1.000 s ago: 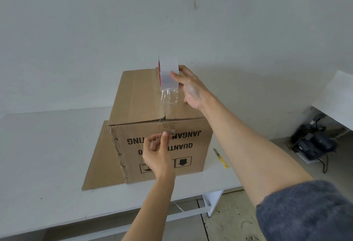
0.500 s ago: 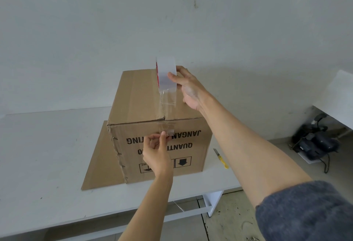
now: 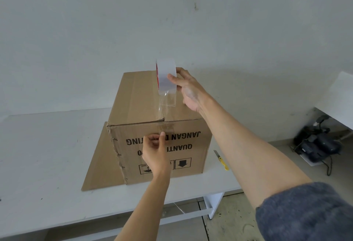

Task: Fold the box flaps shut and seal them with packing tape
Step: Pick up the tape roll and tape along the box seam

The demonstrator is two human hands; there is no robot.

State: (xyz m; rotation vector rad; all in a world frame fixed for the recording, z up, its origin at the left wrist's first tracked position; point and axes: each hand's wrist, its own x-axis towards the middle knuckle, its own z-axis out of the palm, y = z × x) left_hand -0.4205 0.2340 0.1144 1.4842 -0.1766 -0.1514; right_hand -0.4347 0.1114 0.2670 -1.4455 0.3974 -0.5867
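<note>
A brown cardboard box (image 3: 137, 99) stands on the white table with its top flaps folded down and black print upside down on its near face. My right hand (image 3: 188, 88) holds a roll of clear packing tape (image 3: 166, 76) upright over the far part of the top seam. A strip of tape (image 3: 168, 105) runs from the roll along the seam and over the front edge. My left hand (image 3: 154, 149) presses the tape's end against the near face with its thumb.
A flat cardboard sheet (image 3: 101, 162) lies under the box on the white table (image 3: 44, 156). A yellow utility knife (image 3: 221, 159) lies right of the box near the table edge. Dark equipment with cables (image 3: 317, 145) sits on the floor at right.
My right hand has drawn the tape roll farther back along the top seam, lengthening the strip. My left hand stays pressed on the tape end at the front face.
</note>
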